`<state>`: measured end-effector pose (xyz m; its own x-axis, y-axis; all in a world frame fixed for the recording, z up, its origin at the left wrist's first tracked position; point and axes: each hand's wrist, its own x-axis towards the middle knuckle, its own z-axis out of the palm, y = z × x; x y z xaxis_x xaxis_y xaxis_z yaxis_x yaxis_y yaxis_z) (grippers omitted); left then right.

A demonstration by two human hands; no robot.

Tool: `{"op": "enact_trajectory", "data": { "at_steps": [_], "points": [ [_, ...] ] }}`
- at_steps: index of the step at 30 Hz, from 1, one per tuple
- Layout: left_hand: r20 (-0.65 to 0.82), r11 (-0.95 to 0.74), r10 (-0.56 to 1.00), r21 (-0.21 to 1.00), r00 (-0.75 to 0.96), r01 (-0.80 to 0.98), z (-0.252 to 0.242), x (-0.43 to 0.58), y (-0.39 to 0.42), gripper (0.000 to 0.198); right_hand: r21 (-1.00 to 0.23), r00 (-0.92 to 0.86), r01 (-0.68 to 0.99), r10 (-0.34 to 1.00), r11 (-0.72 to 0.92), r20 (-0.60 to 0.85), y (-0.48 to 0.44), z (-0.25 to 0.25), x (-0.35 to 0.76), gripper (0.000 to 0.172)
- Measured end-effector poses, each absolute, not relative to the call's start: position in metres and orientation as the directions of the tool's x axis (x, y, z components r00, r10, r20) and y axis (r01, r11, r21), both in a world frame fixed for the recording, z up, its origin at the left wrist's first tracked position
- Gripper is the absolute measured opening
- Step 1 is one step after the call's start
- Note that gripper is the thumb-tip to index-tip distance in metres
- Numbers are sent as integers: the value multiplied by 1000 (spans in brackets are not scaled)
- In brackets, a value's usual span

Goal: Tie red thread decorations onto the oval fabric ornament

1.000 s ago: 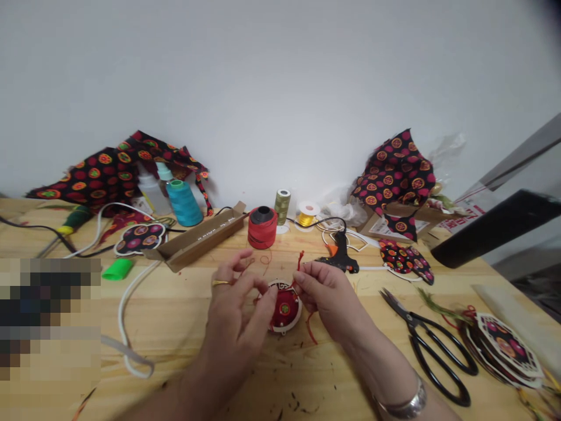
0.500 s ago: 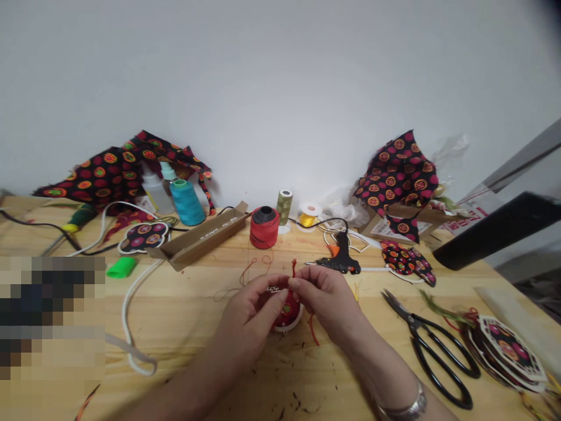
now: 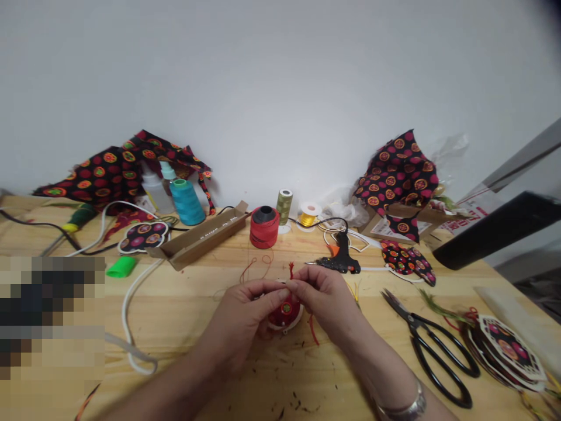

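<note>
A small round red piece with a patterned centre and a pale rim (image 3: 284, 316) is between my hands at the middle of the table. My left hand (image 3: 248, 310) is closed on its upper left edge, thumb on top. My right hand (image 3: 322, 292) pinches a red cord (image 3: 291, 270) at the piece's top, its knotted end poking up above the fingertips. The fingertips of both hands meet there. Another length of red cord (image 3: 314, 330) hangs below my right hand. Part of the piece is hidden behind my fingers.
Black scissors (image 3: 432, 345) and a stack of patterned pieces (image 3: 508, 351) lie at the right. A glue gun (image 3: 342, 257), red thread spool (image 3: 264, 227) and long cardboard box (image 3: 204, 237) stand behind my hands. A white cable (image 3: 127, 310) curves at the left.
My left hand has flattened over the piece, its fingers now straighter toward the right hand. The round piece and the cord's tip have shifted slightly left.
</note>
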<state>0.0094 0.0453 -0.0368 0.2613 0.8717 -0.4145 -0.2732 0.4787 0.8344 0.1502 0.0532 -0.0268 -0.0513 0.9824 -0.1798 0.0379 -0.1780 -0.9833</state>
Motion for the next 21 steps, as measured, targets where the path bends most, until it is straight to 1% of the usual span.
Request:
{"op": "enact_trajectory", "data": {
  "at_steps": [12,19,21],
  "points": [
    [-431,531,829,806,357,-260,-37,7,48,11,-989,-113,43,983,-141,-145,54,-30,152,11],
    [-430,513,847,813,312,-276,-36,6,51,12,-983,-138,11,973,-184,-183,53,-25,151,17],
    [-426,508,852,813,305,-284,-36,6,51,13,-986,-160,26,972,-167,-169,53,-26,152,19]
  ]
}}
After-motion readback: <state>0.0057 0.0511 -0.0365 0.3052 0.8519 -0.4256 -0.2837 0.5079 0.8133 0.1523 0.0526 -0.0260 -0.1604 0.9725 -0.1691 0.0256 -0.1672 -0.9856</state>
